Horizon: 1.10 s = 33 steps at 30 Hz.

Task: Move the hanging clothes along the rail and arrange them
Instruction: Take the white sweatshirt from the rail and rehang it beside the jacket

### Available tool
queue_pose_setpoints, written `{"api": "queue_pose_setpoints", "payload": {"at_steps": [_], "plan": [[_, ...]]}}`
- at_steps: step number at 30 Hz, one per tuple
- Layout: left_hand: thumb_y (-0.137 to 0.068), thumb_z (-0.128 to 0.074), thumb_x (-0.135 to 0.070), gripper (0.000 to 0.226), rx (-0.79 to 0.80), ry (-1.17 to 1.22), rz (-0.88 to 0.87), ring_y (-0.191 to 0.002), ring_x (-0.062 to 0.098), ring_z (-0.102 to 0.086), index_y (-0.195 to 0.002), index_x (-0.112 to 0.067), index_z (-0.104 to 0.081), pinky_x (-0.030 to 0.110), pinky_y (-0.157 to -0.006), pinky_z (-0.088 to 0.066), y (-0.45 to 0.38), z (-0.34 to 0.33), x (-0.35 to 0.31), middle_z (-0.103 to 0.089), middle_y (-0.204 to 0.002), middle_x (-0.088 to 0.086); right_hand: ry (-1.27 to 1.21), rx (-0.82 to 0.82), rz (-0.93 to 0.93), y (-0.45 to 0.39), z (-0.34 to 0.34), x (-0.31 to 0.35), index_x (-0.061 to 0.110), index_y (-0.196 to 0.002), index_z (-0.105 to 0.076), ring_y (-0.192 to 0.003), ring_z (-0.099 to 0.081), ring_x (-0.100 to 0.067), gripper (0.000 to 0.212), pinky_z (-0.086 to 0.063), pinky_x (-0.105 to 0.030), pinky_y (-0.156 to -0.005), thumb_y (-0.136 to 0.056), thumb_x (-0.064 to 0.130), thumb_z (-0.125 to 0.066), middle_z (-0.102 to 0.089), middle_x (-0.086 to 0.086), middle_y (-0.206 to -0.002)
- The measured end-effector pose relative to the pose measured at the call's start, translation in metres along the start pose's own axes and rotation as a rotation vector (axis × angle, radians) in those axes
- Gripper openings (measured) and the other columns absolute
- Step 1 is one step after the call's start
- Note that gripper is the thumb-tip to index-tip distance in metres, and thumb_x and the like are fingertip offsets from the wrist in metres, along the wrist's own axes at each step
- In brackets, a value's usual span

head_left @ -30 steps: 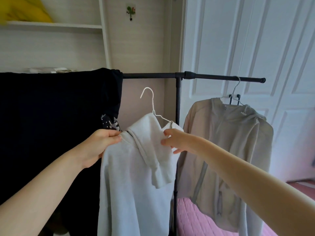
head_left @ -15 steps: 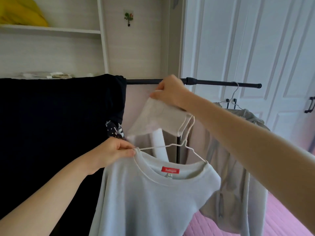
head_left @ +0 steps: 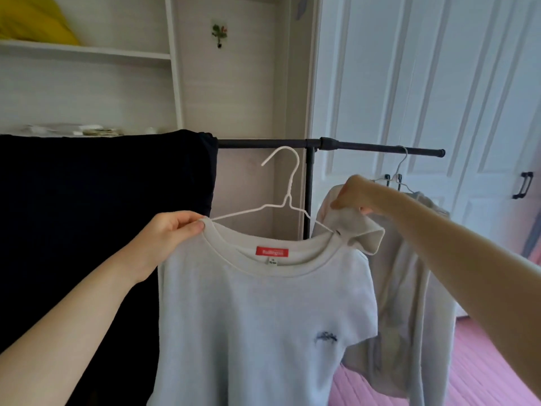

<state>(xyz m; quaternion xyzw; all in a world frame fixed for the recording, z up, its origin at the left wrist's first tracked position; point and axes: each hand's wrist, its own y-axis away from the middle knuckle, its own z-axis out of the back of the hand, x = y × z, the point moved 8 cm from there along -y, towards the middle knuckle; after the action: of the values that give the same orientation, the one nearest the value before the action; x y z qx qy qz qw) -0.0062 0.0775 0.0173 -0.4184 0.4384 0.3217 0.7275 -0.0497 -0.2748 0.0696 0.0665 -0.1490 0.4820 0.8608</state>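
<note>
At frame centre, the white wire hanger (head_left: 285,197) carries a pale sweatshirt (head_left: 263,312), its hook just below the black rail (head_left: 380,147) and off it. The left hand (head_left: 167,238) pinches the left shoulder; the right hand (head_left: 355,194) grips a sleeve cuff (head_left: 361,230) at the right shoulder. The rail lies up and behind.

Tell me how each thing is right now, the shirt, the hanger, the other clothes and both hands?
White shirt: on the hanger, held up, not on the rail.
White hanger: hook free, below the rail.
Left hand: pinching the shirt's shoulder.
Right hand: gripping the shirt's folded sleeve.
Beige hoodie: hanging on the rail.
Black cloth: draped over the rail.
</note>
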Motion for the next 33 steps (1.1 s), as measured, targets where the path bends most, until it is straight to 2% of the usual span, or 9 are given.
{"api": "queue_pose_setpoints", "payload": {"at_steps": [4, 8, 13, 16, 21, 26, 28, 31, 33], "plan": [[-0.094, -0.055, -0.015, 0.021, -0.011, -0.015, -0.006, -0.090, 0.017, -0.071, -0.091, -0.020, -0.075, 0.031, -0.083, -0.050, -0.008, -0.005, -0.002, -0.075, -0.094, 0.004, -0.004, 0.081, 0.134, 0.012, -0.011, 0.000, 0.002, -0.106, -0.066, -0.086, -0.066, -0.030, 0.035, -0.049, -0.031, -0.072, -0.091, 0.032, -0.056, -0.068, -0.016, -0.099], [-0.093, -0.056, -0.013, 0.020, -0.029, 0.015, -0.001, -0.092, 0.022, -0.070, -0.093, -0.016, -0.075, 0.035, -0.087, -0.052, -0.015, -0.010, -0.002, -0.075, -0.096, 0.008, 0.063, 0.052, 0.212, 0.020, -0.008, -0.002, 0.015, -0.073, -0.060, -0.070, -0.055, -0.016, 0.026, -0.034, -0.019, -0.054, -0.094, 0.028, -0.051, -0.056, 0.003, -0.073], [-0.093, -0.057, -0.013, 0.018, -0.019, 0.017, -0.008, -0.095, 0.024, -0.070, -0.096, -0.014, -0.075, 0.033, -0.086, -0.051, -0.022, -0.017, -0.003, -0.074, -0.097, 0.009, 0.000, -0.048, 0.341, 0.030, -0.010, -0.010, 0.017, -0.119, -0.064, -0.092, -0.060, -0.021, 0.029, -0.043, -0.025, -0.079, -0.096, 0.028, -0.049, -0.066, -0.004, -0.112], [-0.092, -0.058, -0.013, 0.018, -0.009, 0.030, -0.019, -0.092, 0.022, -0.070, -0.093, -0.015, -0.075, 0.033, -0.085, -0.051, -0.024, -0.019, -0.006, -0.075, -0.096, 0.009, -0.197, 0.017, 0.401, 0.038, -0.012, -0.015, 0.023, -0.088, -0.069, -0.078, -0.058, -0.012, 0.025, -0.046, -0.021, -0.070, -0.096, 0.037, -0.050, -0.065, 0.005, -0.082], [-0.092, -0.057, -0.012, 0.020, -0.016, 0.047, -0.032, -0.088, 0.016, -0.070, -0.089, -0.017, -0.076, 0.028, -0.079, -0.051, -0.025, -0.015, -0.010, -0.075, -0.092, 0.005, -0.164, 0.277, 0.344, 0.045, -0.041, -0.039, 0.009, -0.112, -0.067, -0.100, -0.068, -0.022, 0.029, -0.058, -0.033, -0.086, -0.091, 0.028, -0.061, -0.068, -0.009, -0.111], [-0.090, -0.062, -0.013, 0.019, -0.056, -0.036, -0.076, -0.089, 0.008, -0.069, -0.089, -0.024, -0.077, 0.017, -0.077, -0.051, -0.025, -0.010, -0.019, -0.076, -0.093, -0.002, -0.195, 0.171, 0.394, 0.044, -0.040, -0.040, -0.011, -0.097, -0.061, -0.080, -0.066, -0.036, 0.032, -0.053, -0.048, -0.086, -0.090, 0.021, -0.060, -0.064, -0.031, -0.096], [-0.088, -0.064, -0.012, 0.029, -0.088, -0.072, -0.114, -0.083, -0.001, -0.069, -0.078, -0.037, -0.077, 0.008, -0.070, -0.050, -0.027, -0.008, -0.025, -0.076, -0.087, -0.011, -0.264, 0.125, 0.404, 0.044, -0.035, -0.042, -0.008, -0.094, -0.064, -0.073, -0.060, -0.029, 0.029, -0.052, -0.051, -0.086, -0.089, 0.021, -0.062, -0.061, -0.023, -0.081], [-0.086, -0.066, -0.010, 0.043, -0.105, -0.112, -0.150, -0.078, -0.009, -0.066, -0.068, -0.048, -0.073, 0.002, -0.065, -0.046, -0.029, -0.011, -0.030, -0.073, -0.078, -0.023, -0.355, 0.060, 0.387, 0.046, -0.025, -0.046, -0.004, -0.087, -0.067, -0.070, -0.050, -0.019, 0.024, -0.050, -0.038, -0.070, -0.089, 0.019, -0.062, -0.054, -0.012, -0.073], [-0.086, -0.067, -0.009, 0.041, -0.108, -0.130, -0.174, -0.079, -0.012, -0.065, -0.068, -0.046, -0.074, 0.000, -0.065, -0.045, -0.035, -0.018, -0.033, -0.071, -0.076, -0.026, -0.450, 0.026, 0.384, 0.048, -0.018, -0.053, -0.009, -0.091, -0.065, -0.072, -0.050, -0.018, 0.029, -0.051, -0.036, -0.075, -0.089, 0.020, -0.063, -0.055, -0.025, -0.074]]}}
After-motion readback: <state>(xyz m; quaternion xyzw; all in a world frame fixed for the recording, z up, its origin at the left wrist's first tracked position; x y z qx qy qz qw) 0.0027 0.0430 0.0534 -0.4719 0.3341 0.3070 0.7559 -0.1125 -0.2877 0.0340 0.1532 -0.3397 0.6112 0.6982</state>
